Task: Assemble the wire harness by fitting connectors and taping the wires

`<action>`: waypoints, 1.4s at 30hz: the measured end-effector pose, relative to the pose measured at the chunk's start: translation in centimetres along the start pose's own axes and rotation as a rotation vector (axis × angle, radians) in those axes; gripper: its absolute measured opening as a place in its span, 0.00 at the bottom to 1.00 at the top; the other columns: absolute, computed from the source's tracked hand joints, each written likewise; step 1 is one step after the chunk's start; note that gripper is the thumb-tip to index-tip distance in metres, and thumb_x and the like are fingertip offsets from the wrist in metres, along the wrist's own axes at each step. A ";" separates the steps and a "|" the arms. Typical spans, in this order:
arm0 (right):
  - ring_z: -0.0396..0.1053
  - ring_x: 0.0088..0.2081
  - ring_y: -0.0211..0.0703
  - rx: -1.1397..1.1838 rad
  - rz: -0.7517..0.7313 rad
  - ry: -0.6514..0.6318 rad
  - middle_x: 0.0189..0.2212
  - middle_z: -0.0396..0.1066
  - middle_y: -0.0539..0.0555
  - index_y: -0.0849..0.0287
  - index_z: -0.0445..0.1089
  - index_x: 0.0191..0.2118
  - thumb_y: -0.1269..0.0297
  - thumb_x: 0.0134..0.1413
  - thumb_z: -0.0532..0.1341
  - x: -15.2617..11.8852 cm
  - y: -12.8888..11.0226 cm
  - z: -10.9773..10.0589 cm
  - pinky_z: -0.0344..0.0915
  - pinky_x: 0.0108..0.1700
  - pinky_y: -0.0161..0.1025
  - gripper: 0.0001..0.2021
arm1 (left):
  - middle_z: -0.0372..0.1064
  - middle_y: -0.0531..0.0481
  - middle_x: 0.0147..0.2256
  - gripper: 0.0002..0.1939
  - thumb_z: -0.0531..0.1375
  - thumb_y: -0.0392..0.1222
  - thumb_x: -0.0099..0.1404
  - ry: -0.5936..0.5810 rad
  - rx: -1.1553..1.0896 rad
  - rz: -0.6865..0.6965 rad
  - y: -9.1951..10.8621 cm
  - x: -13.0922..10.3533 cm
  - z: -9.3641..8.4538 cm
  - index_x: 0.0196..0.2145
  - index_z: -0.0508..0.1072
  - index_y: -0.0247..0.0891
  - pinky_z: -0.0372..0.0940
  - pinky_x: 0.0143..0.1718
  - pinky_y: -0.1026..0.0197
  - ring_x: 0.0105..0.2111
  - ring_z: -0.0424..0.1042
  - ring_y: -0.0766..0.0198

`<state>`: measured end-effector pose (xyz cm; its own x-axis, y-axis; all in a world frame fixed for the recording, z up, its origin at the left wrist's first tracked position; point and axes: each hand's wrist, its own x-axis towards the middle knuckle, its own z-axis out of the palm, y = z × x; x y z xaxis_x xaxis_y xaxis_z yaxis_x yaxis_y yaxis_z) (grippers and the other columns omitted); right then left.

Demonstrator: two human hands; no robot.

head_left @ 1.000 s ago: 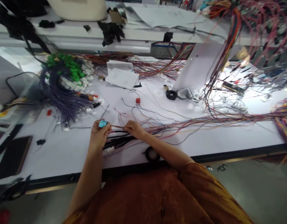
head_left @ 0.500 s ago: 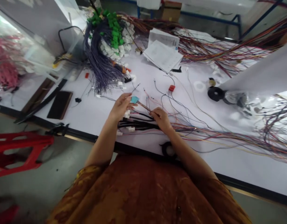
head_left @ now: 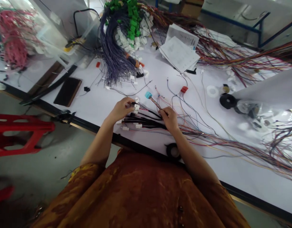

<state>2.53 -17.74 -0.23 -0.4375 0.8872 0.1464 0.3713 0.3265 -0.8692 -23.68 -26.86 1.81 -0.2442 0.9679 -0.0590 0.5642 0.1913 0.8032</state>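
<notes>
My left hand (head_left: 122,110) has thumb and fingers closed around the edge of a small white connector (head_left: 136,107), one of several at the ends of the black-sleeved wires. My right hand (head_left: 169,117) pinches the thin brown wires (head_left: 156,103) that run to a light-blue connector (head_left: 148,95). This blue connector rests between the hands, free of the left fingers. Below them lies the bundle of black-sleeved wires (head_left: 148,122), which passes under my right hand and spreads into coloured wires (head_left: 222,142) on the right.
A red connector (head_left: 184,89) with grey wires lies beyond my right hand. Further back are purple wires (head_left: 112,47) with green and white connectors, and papers (head_left: 180,53). A dark phone (head_left: 67,91) sits at left; black tape rolls (head_left: 173,151) lie near the front edge and right.
My left hand has let go of the blue connector and moved down to the white connectors. My right hand still pinches the wires. The whole view has shifted slightly.
</notes>
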 end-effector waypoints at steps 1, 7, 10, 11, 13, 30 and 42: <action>0.66 0.34 0.41 -0.002 0.000 -0.002 0.28 0.67 0.52 0.58 0.70 0.26 0.63 0.57 0.58 0.0 -0.1 0.0 0.62 0.41 0.41 0.10 | 0.73 0.47 0.45 0.18 0.62 0.44 0.58 0.003 0.026 0.031 0.0 0.0 0.1 0.47 0.74 0.39 0.66 0.45 0.57 0.43 0.72 0.58; 0.67 0.35 0.43 -0.103 0.001 -0.029 0.30 0.67 0.53 0.57 0.69 0.28 0.64 0.57 0.57 0.2 -0.2 -0.1 0.64 0.43 0.43 0.08 | 0.70 0.42 0.52 0.13 0.57 0.37 0.59 0.074 0.061 0.149 0.0 0.6 0.9 0.42 0.75 0.37 0.67 0.49 0.56 0.51 0.70 0.56; 0.67 0.42 0.47 -0.223 -0.081 0.031 0.39 0.69 0.59 0.59 0.70 0.38 0.69 0.55 0.57 0.4 -1.1 -0.4 0.64 0.48 0.46 0.06 | 0.69 0.41 0.54 0.14 0.57 0.35 0.58 0.110 0.067 0.134 -0.1 0.8 1.3 0.43 0.75 0.38 0.66 0.50 0.54 0.51 0.70 0.54; 0.66 0.44 0.48 -0.249 -0.123 0.035 0.41 0.68 0.60 0.59 0.70 0.41 0.69 0.56 0.57 0.4 -1.5 -0.5 0.64 0.49 0.46 0.08 | 0.69 0.40 0.54 0.15 0.58 0.35 0.57 0.116 0.052 0.131 -0.1 0.7 1.3 0.43 0.75 0.38 0.66 0.50 0.54 0.50 0.70 0.53; 0.67 0.44 0.48 -0.275 -0.171 -0.039 0.42 0.68 0.60 0.58 0.70 0.43 0.69 0.59 0.56 0.5 -2.3 -0.3 0.64 0.48 0.45 0.08 | 0.69 0.41 0.53 0.15 0.59 0.34 0.55 0.126 0.001 0.138 0.0 0.6 1.4 0.42 0.75 0.39 0.66 0.51 0.53 0.49 0.70 0.53; 0.67 0.36 0.40 -0.056 -0.063 -0.159 0.34 0.71 0.53 0.59 0.70 0.36 0.68 0.55 0.59 1.2 -1.8 -1.0 0.63 0.40 0.38 0.04 | 0.74 0.48 0.29 0.12 0.66 0.47 0.56 -0.108 -0.763 -0.235 6.1 0.8 9.0 0.31 0.76 0.34 0.69 0.34 0.61 0.30 0.73 0.63; 0.68 0.36 0.40 -0.071 -0.085 -0.249 0.35 0.71 0.53 0.57 0.76 0.40 0.67 0.57 0.61 -1.9 0.7 -5.1 0.64 0.39 0.38 0.07 | 0.76 0.49 0.31 0.12 0.66 0.48 0.56 -0.268 -0.607 -0.087 6.4 1.3 10.2 0.32 0.78 0.36 0.72 0.36 0.60 0.31 0.74 0.62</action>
<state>7.81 -17.49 1.27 -0.6539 0.7513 0.0888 0.3776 0.4259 -0.8222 -12.32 -22.76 0.83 -0.0201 0.9751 -0.2206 -0.0116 0.2204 0.9753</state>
